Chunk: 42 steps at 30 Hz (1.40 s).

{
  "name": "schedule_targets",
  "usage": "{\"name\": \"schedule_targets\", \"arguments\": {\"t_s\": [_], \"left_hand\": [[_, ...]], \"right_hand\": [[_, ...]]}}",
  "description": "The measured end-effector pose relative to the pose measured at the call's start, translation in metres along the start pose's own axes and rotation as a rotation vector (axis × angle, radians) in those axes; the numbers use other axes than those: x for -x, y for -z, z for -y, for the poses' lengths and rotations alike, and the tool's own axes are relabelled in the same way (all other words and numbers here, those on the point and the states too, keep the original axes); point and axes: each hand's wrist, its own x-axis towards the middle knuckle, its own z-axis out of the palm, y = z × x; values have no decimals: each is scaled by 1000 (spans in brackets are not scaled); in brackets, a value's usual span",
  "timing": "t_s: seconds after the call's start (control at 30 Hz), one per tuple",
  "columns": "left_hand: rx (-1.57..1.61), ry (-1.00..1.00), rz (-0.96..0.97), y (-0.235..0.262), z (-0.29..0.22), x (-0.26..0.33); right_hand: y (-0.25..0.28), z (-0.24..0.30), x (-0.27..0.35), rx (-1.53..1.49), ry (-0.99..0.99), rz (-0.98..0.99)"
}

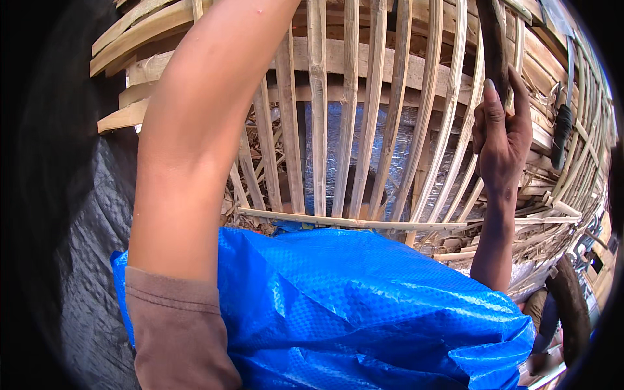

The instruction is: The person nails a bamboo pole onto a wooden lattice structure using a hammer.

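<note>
My right hand is raised at the upper right, its fingers closed round the lower end of a dark, rough wooden stick. The thumb presses along the stick, which runs up past the top edge. My left arm reaches up across the left side, and its hand lies beyond the top of the picture. Between my arms stands a row of split bamboo slats, joined along the bottom by a thin crosswise strip. Blue woven plastic sheeting covers my lap.
A blade with a black wrapped handle lies to the right, beside many thin bamboo strips. Flat boards jut out at upper left. Dark sheeting spreads along the left. A curved dark log is at lower right.
</note>
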Motion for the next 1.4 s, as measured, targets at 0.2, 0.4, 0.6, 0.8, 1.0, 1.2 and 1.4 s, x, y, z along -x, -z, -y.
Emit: {"name": "schedule_targets", "arguments": {"t_s": [0.2, 0.4, 0.6, 0.8, 1.0, 1.2, 1.4], "left_hand": [[29, 37, -54, 1, 1, 1], [242, 57, -205, -16, 13, -5], [185, 54, -115, -9, 9, -5], [102, 13, -104, -9, 13, 0], [118, 48, -164, -5, 13, -1], [203, 182, -137, 4, -3, 17], [261, 263, -126, 1, -2, 6]], "right_hand": [[4, 14, -20, 166, 120, 11], [-16, 19, -36, 355, 215, -25], [-19, 16, -40, 454, 278, 8], [-33, 35, -44, -77, 429, -84], [-27, 24, -54, 493, 154, 70], [-38, 51, -50, 270, 385, -107], [-33, 42, -55, 559, -143, 144]]}}
